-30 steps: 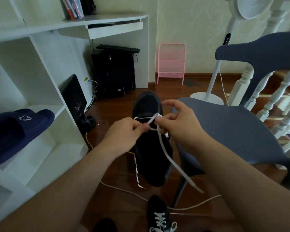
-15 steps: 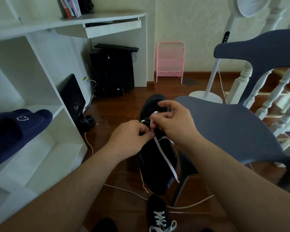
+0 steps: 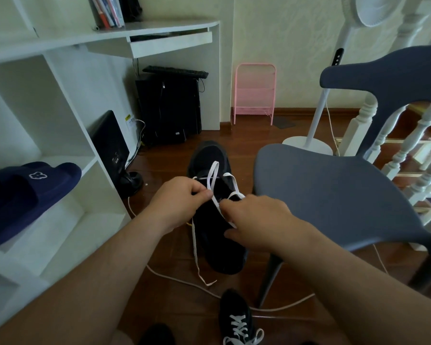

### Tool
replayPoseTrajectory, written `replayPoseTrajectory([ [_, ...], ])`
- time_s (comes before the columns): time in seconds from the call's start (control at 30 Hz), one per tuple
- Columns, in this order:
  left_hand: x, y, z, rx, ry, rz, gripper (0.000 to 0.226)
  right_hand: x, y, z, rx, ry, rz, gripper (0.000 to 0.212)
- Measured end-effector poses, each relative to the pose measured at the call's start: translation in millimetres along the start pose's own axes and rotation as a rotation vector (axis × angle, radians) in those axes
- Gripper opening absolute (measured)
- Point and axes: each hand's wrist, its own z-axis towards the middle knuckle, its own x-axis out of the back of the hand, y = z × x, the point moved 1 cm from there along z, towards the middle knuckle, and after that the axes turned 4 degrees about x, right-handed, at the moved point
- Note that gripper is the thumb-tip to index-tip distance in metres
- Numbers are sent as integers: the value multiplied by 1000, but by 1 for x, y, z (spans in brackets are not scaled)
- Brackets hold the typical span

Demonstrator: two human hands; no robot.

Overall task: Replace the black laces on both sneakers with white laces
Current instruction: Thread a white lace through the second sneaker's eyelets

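My left hand point(image 3: 178, 202) is curled, thumb and forefinger pinching the white lace point(image 3: 213, 181) just above the middle of the black sneaker point(image 3: 215, 220) that I have up in the air in front of me. My right hand point(image 3: 256, 219) is curled too, its fingertips closing on the same lace beside my left thumb, while the lower fingers lie against the side of the shoe. How the shoe is held up I cannot tell; my hands hide that part.

The sneaker points away from me, toe toward the far wall, heel nearest me. The lace crosses once over the front of the tongue and runs through the eyelets near the toe. One loose end hangs down past the left side of the shoe and dangles below the heel; the other end disappears under my right hand.

The second sneaker point(image 3: 237, 319) stands on the wooden floor point(image 3: 164, 292) at the bottom edge of the view, already laced in white.

A grey-blue chair point(image 3: 334, 190) stands just to the right of my hands. A white shelf unit point(image 3: 60, 135) on the left holds a navy slipper point(image 3: 30, 190). A white cable point(image 3: 184, 282) trails across the floor under the held shoe.
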Motion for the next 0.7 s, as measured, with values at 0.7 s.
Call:
replayPoseTrajectory([
  [0.7, 19, -6, 1, 61, -109, 89, 59, 57, 106, -24, -410, 1201, 1446, 23],
])
